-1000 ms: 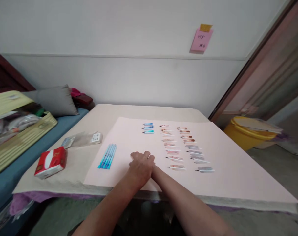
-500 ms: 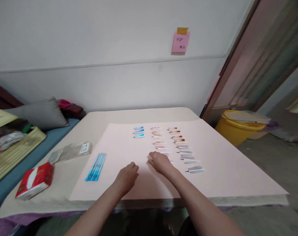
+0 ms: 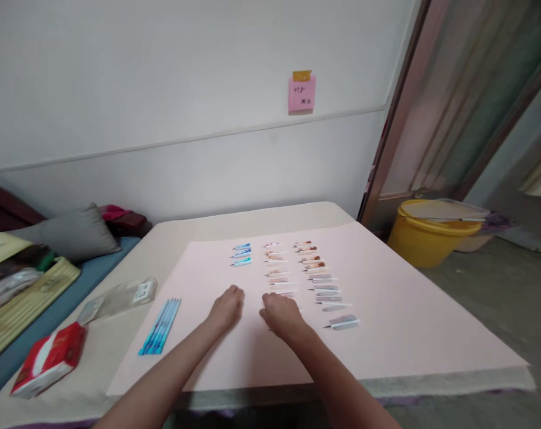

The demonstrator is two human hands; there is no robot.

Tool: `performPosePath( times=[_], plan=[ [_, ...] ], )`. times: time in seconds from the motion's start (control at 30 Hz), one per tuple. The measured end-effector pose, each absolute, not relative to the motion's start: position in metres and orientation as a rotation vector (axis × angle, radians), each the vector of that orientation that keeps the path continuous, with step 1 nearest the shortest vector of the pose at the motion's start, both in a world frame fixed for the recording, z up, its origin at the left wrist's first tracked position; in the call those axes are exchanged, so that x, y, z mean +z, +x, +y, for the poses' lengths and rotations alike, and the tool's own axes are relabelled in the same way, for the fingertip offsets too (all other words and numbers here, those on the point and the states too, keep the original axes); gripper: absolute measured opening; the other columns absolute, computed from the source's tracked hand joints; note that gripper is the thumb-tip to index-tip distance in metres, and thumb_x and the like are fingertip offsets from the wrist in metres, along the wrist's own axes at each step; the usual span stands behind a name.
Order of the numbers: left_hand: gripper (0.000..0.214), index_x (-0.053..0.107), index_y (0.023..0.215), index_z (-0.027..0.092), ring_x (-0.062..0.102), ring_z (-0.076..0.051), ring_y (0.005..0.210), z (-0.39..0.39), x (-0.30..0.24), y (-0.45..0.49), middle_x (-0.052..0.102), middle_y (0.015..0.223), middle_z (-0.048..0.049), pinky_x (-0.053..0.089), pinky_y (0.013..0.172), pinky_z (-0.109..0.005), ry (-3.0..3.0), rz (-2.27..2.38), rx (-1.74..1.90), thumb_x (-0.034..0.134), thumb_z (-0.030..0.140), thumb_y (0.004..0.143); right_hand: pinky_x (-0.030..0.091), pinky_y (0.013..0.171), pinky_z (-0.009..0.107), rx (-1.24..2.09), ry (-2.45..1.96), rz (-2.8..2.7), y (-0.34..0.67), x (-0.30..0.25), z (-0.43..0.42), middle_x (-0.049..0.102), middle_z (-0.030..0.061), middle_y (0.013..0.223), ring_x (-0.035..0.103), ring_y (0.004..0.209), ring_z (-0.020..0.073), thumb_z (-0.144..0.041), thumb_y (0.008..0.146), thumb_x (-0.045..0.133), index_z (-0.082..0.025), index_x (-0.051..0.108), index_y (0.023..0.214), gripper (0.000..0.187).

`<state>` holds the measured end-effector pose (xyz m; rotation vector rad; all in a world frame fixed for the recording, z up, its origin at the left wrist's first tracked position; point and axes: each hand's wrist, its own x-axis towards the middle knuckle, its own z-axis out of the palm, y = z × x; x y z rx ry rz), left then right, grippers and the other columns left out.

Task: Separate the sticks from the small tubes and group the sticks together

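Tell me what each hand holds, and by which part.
Left hand rests on the pink sheet, holding nothing. Right hand covers the near end of the middle row; any hold is hidden.

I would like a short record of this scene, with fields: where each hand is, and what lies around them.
Left: left hand rests palm down on pink sheet; grip unclear
Right: right hand at near end of middle column of small pieces
On sheet: blue pieces, right column, blue pens at left edge
Off sheet: clear bag, red pack
Beyond table: yellow bucket; pink note on wall
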<state>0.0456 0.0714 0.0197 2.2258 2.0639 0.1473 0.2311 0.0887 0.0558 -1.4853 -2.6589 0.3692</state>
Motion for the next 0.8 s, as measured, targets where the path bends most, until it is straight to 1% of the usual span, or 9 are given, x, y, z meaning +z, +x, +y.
performPosePath(
  times=[0.07,0.17,0.27,0.37,0.5,0.63,0.8],
  plan=[
    [0.019,0.054,0.091,0.019,0.052,-0.018,0.095,0.103,0.023,0.043,0.054,0.102,-0.0064,0.039,0.078,-0.028,2.163,2.177,0.143,0.036,0.021,0.087,0.044,0.066,0.031,0.371,-1.514,-2.632,0.234,0.06,0.089,0.065,0.0104,0.089,0.063,0.082,0.0245,-0.027,0.083,0.05,-0.016,0.06,0.096,0.02],
    [0.022,0.053,0.098,0.016,0.049,-0.021,0.101,0.15,0.02,0.037,0.053,0.106,-0.01,0.038,0.081,-0.03,2.113,2.248,0.136,0.034,0.017,0.087,0.044,0.066,0.032,0.349,-1.532,-2.589,0.235,0.066,0.09,0.065,0.0095,0.09,0.063,0.08,0.0241,-0.026,0.083,0.05,-0.016,0.059,0.095,0.018],
    [0.025,0.052,0.105,0.015,0.047,-0.023,0.106,0.185,0.009,0.03,0.053,0.11,-0.0123,0.038,0.084,-0.032,2.08,2.283,0.124,0.038,0.014,0.084,0.044,0.064,0.032,0.324,-1.533,-2.565,0.232,0.069,0.09,0.064,0.0092,0.088,0.063,0.078,0.0239,-0.027,0.083,0.05,-0.015,0.059,0.094,0.018],
    [0.028,0.051,0.109,0.014,0.045,-0.025,0.11,0.207,-0.005,0.023,0.051,0.114,-0.0141,0.038,0.086,-0.034,2.052,2.306,0.119,0.04,0.015,0.083,0.044,0.064,0.031,0.3,-1.534,-2.541,0.228,0.068,0.092,0.063,0.0093,0.087,0.063,0.078,0.0233,-0.026,0.084,0.05,-0.015,0.058,0.093,0.017],
    [0.031,0.05,0.112,0.015,0.048,-0.026,0.107,0.226,-0.016,0.014,0.051,0.115,-0.0143,0.039,0.084,-0.035,2.016,2.306,0.087,0.041,0.017,0.083,0.044,0.064,0.031,0.313,-1.539,-2.531,0.225,0.067,0.095,0.063,0.0091,0.086,0.063,0.078,0.0233,-0.026,0.084,0.05,-0.015,0.058,0.091,0.016],
    [0.027,0.055,0.105,0.017,0.054,-0.023,0.097,0.235,-0.019,0.008,0.052,0.112,-0.0136,0.041,0.08,-0.033,1.992,2.282,0.016,0.043,0.016,0.081,0.044,0.063,0.032,0.31,-1.534,-2.525,0.222,0.066,0.097,0.063,0.0086,0.085,0.063,0.076,0.0233,-0.026,0.084,0.049,-0.016,0.058,0.091,0.015],
    [0.026,0.057,0.101,0.02,0.055,-0.021,0.092,0.208,-0.011,0.008,0.053,0.105,-0.0096,0.041,0.076,-0.031,2.066,2.221,-0.027,0.042,0.013,0.08,0.044,0.064,0.031,0.287,-1.543,-2.512,0.22,0.064,0.098,0.063,0.0091,0.085,0.063,0.078,0.0233,-0.027,0.083,0.051,-0.015,0.058,0.093,0.017]
  ],
)
